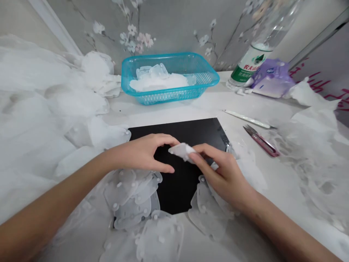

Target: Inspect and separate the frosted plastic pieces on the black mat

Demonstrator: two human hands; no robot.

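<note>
Between the thumb and fingers of my right hand (220, 163) is a small translucent white plastic piece (180, 150), tilted above a black board (177, 189). My left hand (147, 151) is beside the piece with thumb and fingers spread apart; whether a fingertip touches it I cannot tell. Flat translucent pieces with small round knobs (133, 198) overlap on the board's left edge. More such pieces (208, 207) lie under my right wrist, and others (160, 236) at the near edge.
A blue basket (169, 98) with white pieces stands at the back. White sheets (32, 109) heap up on the left. To the right lie thread snips (261, 141), a thin pen-like tool (248, 118) and clear film (321, 171). A water bottle (252, 62) stands by a purple packet (272, 78).
</note>
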